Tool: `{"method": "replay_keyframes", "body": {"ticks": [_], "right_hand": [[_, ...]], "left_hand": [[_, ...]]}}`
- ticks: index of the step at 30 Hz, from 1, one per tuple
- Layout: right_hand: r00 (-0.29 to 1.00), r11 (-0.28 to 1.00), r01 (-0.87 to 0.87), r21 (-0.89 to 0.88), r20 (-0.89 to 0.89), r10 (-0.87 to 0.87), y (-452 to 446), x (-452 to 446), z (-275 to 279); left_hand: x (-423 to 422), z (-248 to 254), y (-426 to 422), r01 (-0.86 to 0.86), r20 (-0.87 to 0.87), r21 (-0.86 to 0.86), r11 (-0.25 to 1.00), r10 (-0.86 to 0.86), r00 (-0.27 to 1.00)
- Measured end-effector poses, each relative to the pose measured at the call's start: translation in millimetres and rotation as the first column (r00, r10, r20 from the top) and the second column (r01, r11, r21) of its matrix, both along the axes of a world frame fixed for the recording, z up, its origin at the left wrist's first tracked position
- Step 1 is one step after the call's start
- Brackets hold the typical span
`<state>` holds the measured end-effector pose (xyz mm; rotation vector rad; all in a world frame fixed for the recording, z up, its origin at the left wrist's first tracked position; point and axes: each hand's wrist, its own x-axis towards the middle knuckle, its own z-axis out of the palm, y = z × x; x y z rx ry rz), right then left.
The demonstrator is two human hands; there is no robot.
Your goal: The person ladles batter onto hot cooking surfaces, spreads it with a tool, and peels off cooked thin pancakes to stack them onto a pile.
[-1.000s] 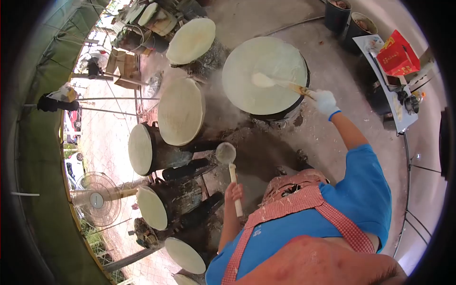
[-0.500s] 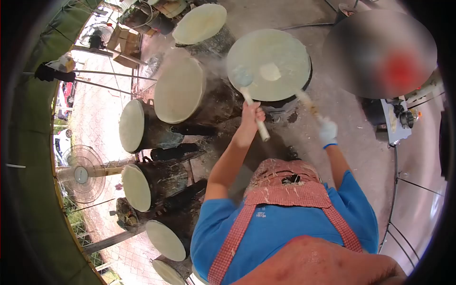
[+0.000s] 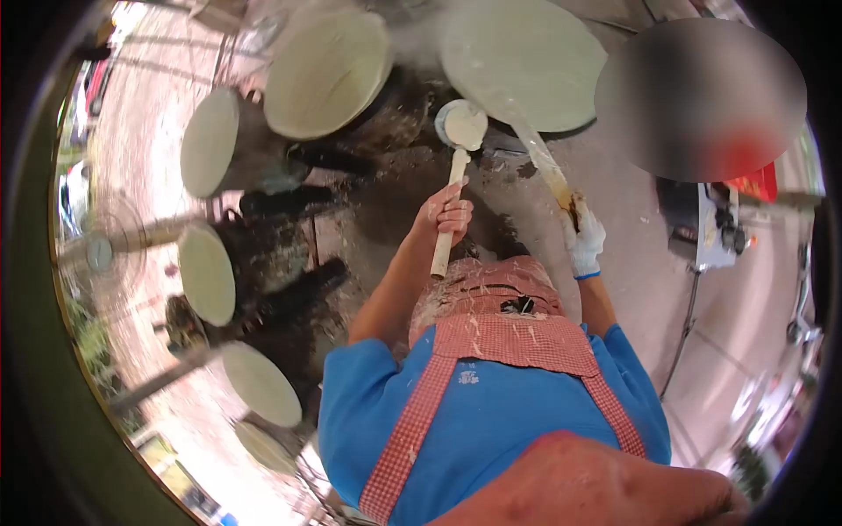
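Observation:
My left hand (image 3: pixel 445 213) is wrapped round the pale handle of a ladle (image 3: pixel 460 162). Its round bowl holds white batter (image 3: pixel 465 128) and hangs over the dark floor, just off the near edge of a large round griddle (image 3: pixel 535 66). A pale, smooth layer covers that griddle. In a white glove with a blue cuff, my right hand (image 3: pixel 586 244) grips a long, flat wooden spreader (image 3: pixel 547 164). The spreader's far end, partly smeared by motion, reaches over the griddle's near side.
More coated round griddles curve round on the left, among them a large one (image 3: pixel 329 77) and smaller ones (image 3: pixel 209 145) (image 3: pixel 208 275) (image 3: pixel 261 386). A fan (image 3: pixel 99 254) stands at far left. On the right are a small table (image 3: pixel 715 237) and a blurred patch.
The ladle has come off the griddle towards my body, and batter now shows in its bowl. The spreader now reaches over the griddle's near side. My view has shifted.

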<state>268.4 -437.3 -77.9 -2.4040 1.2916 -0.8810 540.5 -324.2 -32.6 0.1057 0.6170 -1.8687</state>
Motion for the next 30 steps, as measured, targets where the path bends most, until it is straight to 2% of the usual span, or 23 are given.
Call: {"method": "replay_keyframes", "body": {"ticks": [1,3,4,5,6,7,9,10,12,13,15,16,18,19,21,23,24,25,26,28,30], "right_hand": [[0.999,0.999,-0.052,-0.004,-0.001,0.052,1.3,5.5,-6.6],[0.961,0.975,-0.135,0.175,0.263,0.086,-8.0,18.3,-20.3],[0.951,0.968,-0.199,0.156,0.268,0.153,-11.9,26.2,-16.8],[0.955,0.946,-0.187,0.263,0.274,0.112,-11.4,35.6,-12.2],[0.959,0.912,-0.177,0.369,0.275,0.074,-14.8,46.9,-9.3],[0.947,0.901,-0.241,0.361,0.292,0.137,-22.0,55.4,-9.2],[0.953,0.725,-0.298,0.620,0.145,0.268,-44.6,83.8,-13.0],[0.940,0.718,-0.335,0.610,0.165,0.299,-49.3,109.0,-6.9],[0.866,0.831,-0.346,0.435,-0.192,0.461,-54.5,167.6,13.6],[0.821,0.839,-0.412,0.355,-0.256,0.511,-53.8,196.7,13.9],[0.748,0.783,-0.573,0.242,-0.236,0.620,-40.2,256.1,29.1],[0.725,0.753,-0.646,0.124,-0.208,0.657,-36.6,286.6,15.6],[0.673,0.707,-0.701,0.090,-0.244,0.699,-16.1,346.5,14.1],[0.664,0.689,-0.722,0.068,-0.213,0.717,-2.6,374.0,17.3],[0.661,0.688,-0.726,-0.001,-0.280,0.696,19.8,425.6,12.4],[0.701,0.718,-0.693,-0.063,-0.292,0.651,26.0,468.7,9.1],[0.665,0.694,-0.718,-0.052,-0.348,0.661,28.4,487.1,1.7],[0.622,0.669,-0.743,-0.032,-0.402,0.672,28.9,501.4,0.1],[0.639,0.687,-0.726,-0.031,-0.400,0.657,24.0,512.4,-1.1],[0.478,0.546,-0.837,0.004,-0.479,0.736,16.1,524.6,8.3],[0.505,0.597,-0.800,0.059,-0.471,0.724,3.1,531.9,37.5]], "left_hand": [[-0.1,8.7,3.8,-0.040,0.017,0.044,0.998,0.039,0.999],[2.2,13.9,10.9,-0.106,0.014,0.016,0.994,0.106,0.994],[2.0,16.1,14.9,-0.128,0.005,0.005,0.992,0.128,0.992],[2.5,16.2,20.2,-0.158,-0.091,0.022,0.987,0.159,0.983],[1.8,12.0,25.7,-0.227,-0.079,0.006,0.974,0.227,0.971],[0.8,4.1,35.7,-0.229,-0.064,0.020,0.973,0.230,0.971],[3.8,-11.6,58.9,-0.252,-0.002,0.013,0.968,0.252,0.968],[0.1,-21.2,72.5,-0.272,0.026,-0.003,0.962,0.272,0.962],[1.5,-33.0,107.6,-0.313,0.030,0.089,0.945,0.312,0.950],[1.7,-35.0,125.8,-0.336,0.097,0.178,0.925,0.323,0.941],[2.9,-27.3,157.8,-0.393,0.201,0.367,0.843,0.340,0.919],[2.9,-19.9,172.2,-0.425,0.243,0.462,0.778,0.350,0.905],[6.8,-24.4,209.8,-0.496,0.222,0.419,0.760,0.444,0.868],[11.1,-31.7,227.3,-0.527,0.149,0.352,0.774,0.510,0.847],[23.5,-48.6,256.6,-0.580,0.008,0.228,0.782,0.595,0.804],[39.5,-63.4,276.0,-0.594,-0.086,0.146,0.791,0.608,0.789],[48.2,-66.4,283.7,-0.592,-0.109,0.126,0.796,0.604,0.790],[58.5,-62.3,288.4,-0.579,-0.111,0.129,0.805,0.592,0.798],[68.6,-58.6,292.9,-0.566,-0.102,0.165,0.808,0.585,0.805],[85.3,-37.7,296.4,-0.544,-0.081,0.274,0.793,0.583,0.808],[99.5,-30.6,300.1,-0.547,-0.149,0.288,0.786,0.601,0.785]]}}
